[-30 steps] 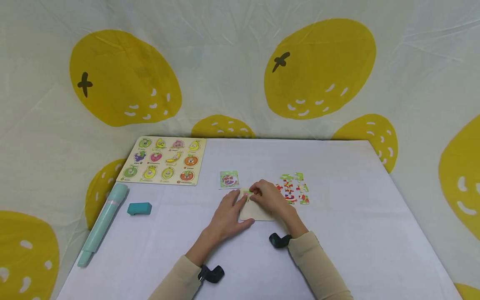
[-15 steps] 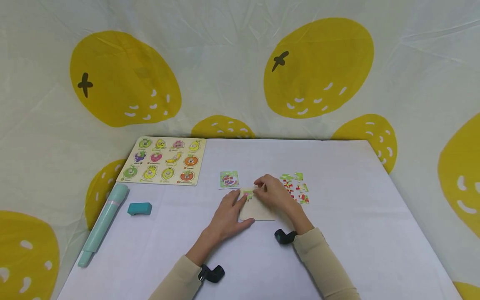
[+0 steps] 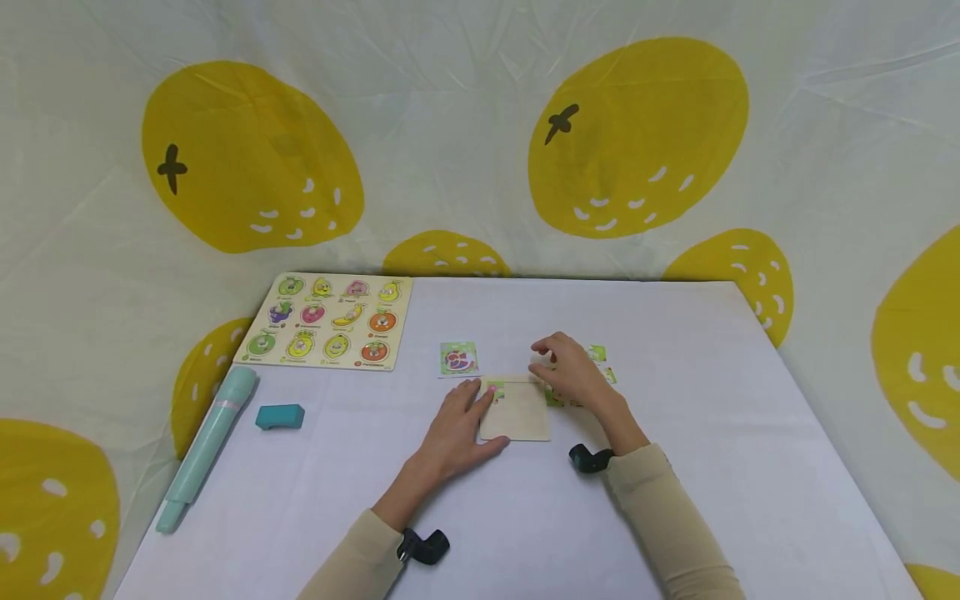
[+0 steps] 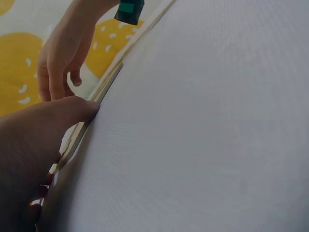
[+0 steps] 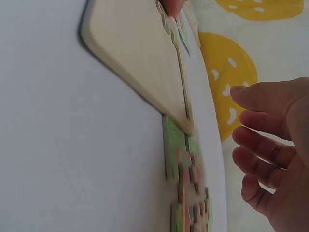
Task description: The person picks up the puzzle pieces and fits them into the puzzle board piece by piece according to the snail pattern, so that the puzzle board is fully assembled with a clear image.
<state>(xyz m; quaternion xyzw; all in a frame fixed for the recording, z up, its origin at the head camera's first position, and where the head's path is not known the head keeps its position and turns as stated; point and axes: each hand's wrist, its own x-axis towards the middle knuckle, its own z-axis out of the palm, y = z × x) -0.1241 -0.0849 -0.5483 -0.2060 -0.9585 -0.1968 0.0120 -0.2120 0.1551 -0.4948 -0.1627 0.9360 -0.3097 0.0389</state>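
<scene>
The left hand rests on the left side of a small square wooden puzzle tray, fingers fairly straight. Its index fingertip touches a green jigsaw piece in the tray's upper left corner, and its thumb lies at the front edge. Above the tray's right side hovers the right hand, its fingers loosely bent with nothing between them in the right wrist view. Loose green and red jigsaw pieces lie right of the tray, partly hidden under that hand. Behind the tray is a small picture card.
A wooden fruit puzzle board occupies the back left of the white table. Along the left edge lies a long mint-green tube-like object, with a teal block beside it. A fruit-printed curtain stands behind.
The right hand has moved off the jigsaw piece in the tray's corner, going right and slightly back toward the loose pieces. The left hand has stayed put.
</scene>
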